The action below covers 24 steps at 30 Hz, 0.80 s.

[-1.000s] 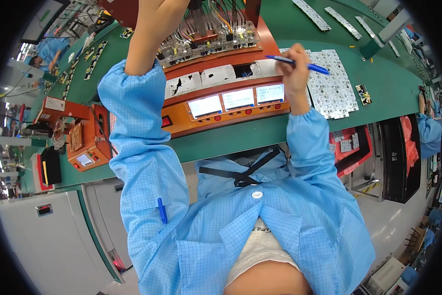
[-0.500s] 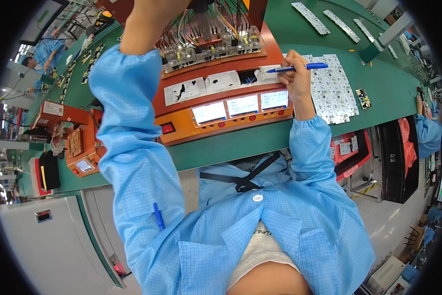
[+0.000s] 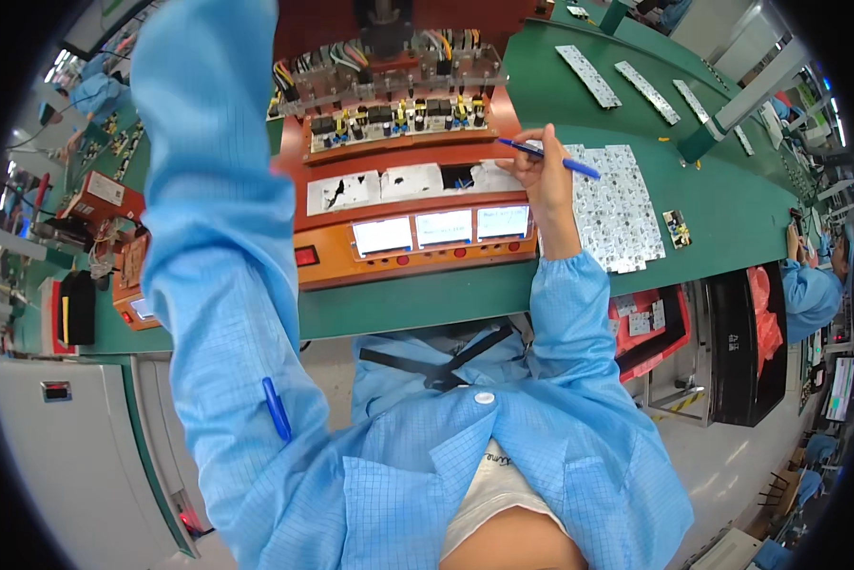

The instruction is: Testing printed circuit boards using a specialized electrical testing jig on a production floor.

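My right hand (image 3: 544, 180) holds a blue marker pen (image 3: 580, 168) between its fingers, just right of the orange test fixture (image 3: 327, 261). My left arm (image 3: 208, 171) reaches up past the top edge, so its hand is out of sight. On the fixture's bed lies a row of circuit boards (image 3: 398, 120) with yellow and black components. Above them sits a clear plate (image 3: 389, 84) with bundled wires, apart from the boards. Worn white labels (image 3: 343, 192) and three lit screens (image 3: 443, 228) run along the fixture's front.
Silvery board panels (image 3: 612, 209) lie to the right on the green bench (image 3: 721, 214), near a single small board (image 3: 677, 229). Long board strips (image 3: 588, 76) lie farther back. A red-lined bin (image 3: 650, 328) stands below the edge. A co-worker (image 3: 812, 294) sits at far right.
My left arm has reached higher, and its hand has left the view. The wired plate has risen, uncovering the boards. The pen in my right hand has tipped the other way.
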Available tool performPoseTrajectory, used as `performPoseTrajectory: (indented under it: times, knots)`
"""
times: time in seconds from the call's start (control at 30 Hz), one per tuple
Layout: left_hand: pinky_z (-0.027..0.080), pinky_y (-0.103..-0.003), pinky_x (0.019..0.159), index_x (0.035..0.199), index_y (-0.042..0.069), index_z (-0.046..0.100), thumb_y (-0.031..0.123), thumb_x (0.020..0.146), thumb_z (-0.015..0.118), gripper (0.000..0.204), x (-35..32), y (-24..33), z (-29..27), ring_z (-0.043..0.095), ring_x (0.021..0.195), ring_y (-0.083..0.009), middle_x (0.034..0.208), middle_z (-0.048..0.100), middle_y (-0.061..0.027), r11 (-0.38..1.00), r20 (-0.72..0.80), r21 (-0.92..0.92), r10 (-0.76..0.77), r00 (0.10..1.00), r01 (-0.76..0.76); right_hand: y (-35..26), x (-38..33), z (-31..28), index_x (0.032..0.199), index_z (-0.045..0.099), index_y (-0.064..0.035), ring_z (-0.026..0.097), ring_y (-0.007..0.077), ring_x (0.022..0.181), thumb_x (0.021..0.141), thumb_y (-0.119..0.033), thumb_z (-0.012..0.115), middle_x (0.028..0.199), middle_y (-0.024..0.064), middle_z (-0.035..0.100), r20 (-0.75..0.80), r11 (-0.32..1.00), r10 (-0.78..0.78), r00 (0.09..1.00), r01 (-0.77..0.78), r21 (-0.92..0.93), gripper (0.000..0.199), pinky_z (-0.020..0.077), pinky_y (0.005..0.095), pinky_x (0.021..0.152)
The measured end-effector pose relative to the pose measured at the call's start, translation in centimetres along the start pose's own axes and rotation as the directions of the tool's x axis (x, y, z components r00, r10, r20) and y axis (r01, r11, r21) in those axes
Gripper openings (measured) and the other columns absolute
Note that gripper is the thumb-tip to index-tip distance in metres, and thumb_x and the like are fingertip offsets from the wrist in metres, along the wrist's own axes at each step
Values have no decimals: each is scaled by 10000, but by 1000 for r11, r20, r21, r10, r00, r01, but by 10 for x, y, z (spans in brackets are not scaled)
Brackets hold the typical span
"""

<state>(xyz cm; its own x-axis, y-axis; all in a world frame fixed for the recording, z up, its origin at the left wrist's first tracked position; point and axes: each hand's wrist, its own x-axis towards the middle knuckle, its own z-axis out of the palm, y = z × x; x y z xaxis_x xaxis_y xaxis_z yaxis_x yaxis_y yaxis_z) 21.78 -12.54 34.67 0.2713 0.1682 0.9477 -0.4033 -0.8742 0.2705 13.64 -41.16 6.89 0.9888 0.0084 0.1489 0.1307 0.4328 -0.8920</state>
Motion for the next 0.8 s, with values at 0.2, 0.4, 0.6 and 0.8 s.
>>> performPoseTrajectory:
  times: [0.2, 0.4, 0.6, 0.8]
  knots:
    - [428, -308, 654, 867, -4, 474, 124, 899, 509, 137, -161, -74, -48, 490, 657, -168, 718, 507, -61, 902, -147, -346, -325, 934, 260, 9, 7, 21, 985, 522, -41, 607, 209, 1013, 961, -164, 527, 1079, 128, 611, 16, 904, -336, 942, 327, -276, 126, 462, 324, 915]
    - [418, -406, 933, 1170, -42, 431, 109, 909, 485, 307, -281, -65, -42, 550, 1113, -391, 1204, 551, -275, 851, 598, -83, -373, 710, 518, 17, 16, 33, 992, 451, -57, 511, 126, 846, 818, -21, 630, 917, 39, 539, 166, 564, -431, 887, 408, -718, 252, 414, 274, 791]
    - [319, -324, 1039, 1235, -38, 312, -20, 845, 476, 424, -280, -80, -54, 421, 1303, -322, 1400, 386, -294, 637, 629, -381, -353, 693, 670, 13, 19, 37, 964, 430, -79, 521, 186, 1108, 794, 37, 550, 1165, 135, 544, 139, 896, -298, 945, 326, -300, 238, 356, 259, 919]
    - [202, -364, 1113, 1370, -47, 213, -51, 808, 450, 609, -322, -16, -133, 305, 1378, -346, 1459, 300, -299, 795, 620, -234, -321, 716, 560, -19, -95, 26, 956, 439, -44, 450, 293, 1269, 773, -41, 578, 1321, 245, 492, 177, 704, -295, 939, 339, -624, 230, 294, 347, 1046]
